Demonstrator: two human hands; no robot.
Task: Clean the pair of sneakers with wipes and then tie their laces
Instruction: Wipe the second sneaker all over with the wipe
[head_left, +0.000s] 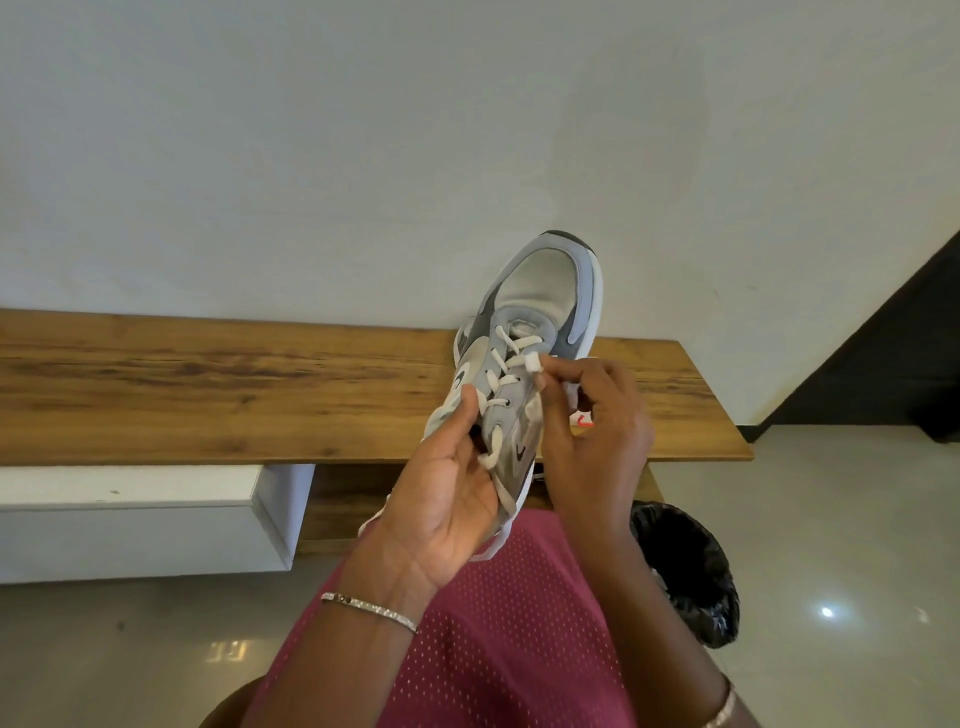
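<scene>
A grey and white sneaker (540, 291) is held up in front of me, toe pointing away, over the wooden bench. My left hand (447, 499) grips it from below at the heel and side, thumb lying along the white laces (506, 371). My right hand (592, 431) pinches a small white piece, a wipe or the lace end (534, 362), against the lacing on the sneaker's right side. Behind my right hand a bit of white and red (581, 413) shows on the bench, mostly hidden; I cannot tell what it is.
The long wooden bench (208, 384) runs along a white wall. A white cabinet (140, 519) sits under its left part. A bin lined with a black bag (691, 566) stands on the tiled floor at my right. My lap in red mesh cloth (493, 639) fills the bottom.
</scene>
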